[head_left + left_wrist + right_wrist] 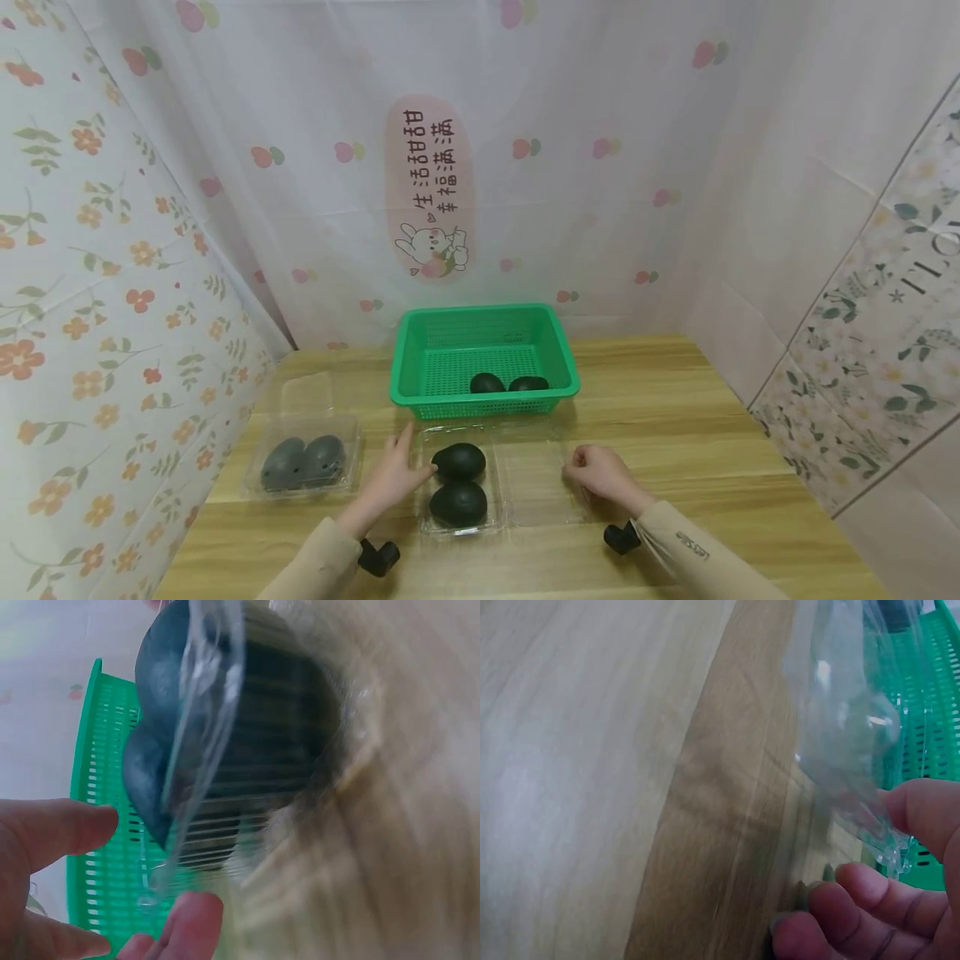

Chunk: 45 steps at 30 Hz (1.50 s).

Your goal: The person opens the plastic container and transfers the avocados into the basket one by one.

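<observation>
A clear plastic clamshell box (426, 525) lies unfolded on the table, with two dark avocados (460, 505) in its base. To its left is my left hand (390, 477), fingers spread and thumb at the box's rim; the left wrist view shows thumb and fingers apart around the edge. The see-through lid (536, 483) lies folded out to the right. At the lid's outer edge, my right hand (603, 475) pinches the plastic between thumb and curled fingers. In the right wrist view, the lid's corner (889, 851) sits between thumb and index finger.
A green perforated basket (408, 400) with two avocados (487, 383) stands behind the box. On the left is another clear clamshell (352, 475) holding two avocados (324, 458). Printed curtains (600, 225) enclose the wooden table (675, 400) at the back and sides.
</observation>
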Available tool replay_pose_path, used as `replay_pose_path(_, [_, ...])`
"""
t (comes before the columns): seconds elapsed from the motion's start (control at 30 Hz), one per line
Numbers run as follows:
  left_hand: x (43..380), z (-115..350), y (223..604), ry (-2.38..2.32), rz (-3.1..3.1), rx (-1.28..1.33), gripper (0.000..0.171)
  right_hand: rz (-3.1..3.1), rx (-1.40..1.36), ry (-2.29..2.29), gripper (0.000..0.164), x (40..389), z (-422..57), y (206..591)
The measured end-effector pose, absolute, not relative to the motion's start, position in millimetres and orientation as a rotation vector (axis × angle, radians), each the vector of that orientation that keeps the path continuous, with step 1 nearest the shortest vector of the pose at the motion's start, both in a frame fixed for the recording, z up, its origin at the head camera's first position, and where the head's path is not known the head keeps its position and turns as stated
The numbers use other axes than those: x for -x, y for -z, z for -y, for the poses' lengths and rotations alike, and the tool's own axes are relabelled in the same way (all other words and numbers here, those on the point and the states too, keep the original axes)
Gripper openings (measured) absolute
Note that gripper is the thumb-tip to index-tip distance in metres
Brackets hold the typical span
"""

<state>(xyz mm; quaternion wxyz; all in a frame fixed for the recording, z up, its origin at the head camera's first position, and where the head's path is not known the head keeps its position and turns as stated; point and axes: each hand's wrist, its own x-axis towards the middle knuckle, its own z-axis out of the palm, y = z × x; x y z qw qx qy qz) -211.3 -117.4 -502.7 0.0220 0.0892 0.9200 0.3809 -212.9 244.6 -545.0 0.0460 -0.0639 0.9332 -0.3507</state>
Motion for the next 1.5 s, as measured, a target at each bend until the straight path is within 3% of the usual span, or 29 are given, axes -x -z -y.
replay_pose_path(0.23, [206, 121, 517, -1.652, -2.362, -0.123, 0.083, -2.934, 0.103, 0.895, 0.025, 216, -243, 547])
replay_pose_path(0.5, [209, 128, 528, -1.807, -2.145, -0.094, 0.064, -2.926, 0.097, 0.865, 0.026, 218, -241, 546])
replay_pose_path(1.03, [222, 132, 525, -1.855, -2.110, -0.072, 0.062, -2.957, 0.112, 0.825, 0.031, 221, -237, 548])
replay_pose_path(1.33, [225, 134, 526, -1.835, -2.104, -0.095, 0.063, -2.975, 0.109, 0.910, 0.053, 222, -237, 538])
replay_pose_path(1.5, [226, 134, 529, -1.827, -2.111, -0.089, 0.062, -2.995, 0.155, 0.947, 0.057, 225, -233, 518])
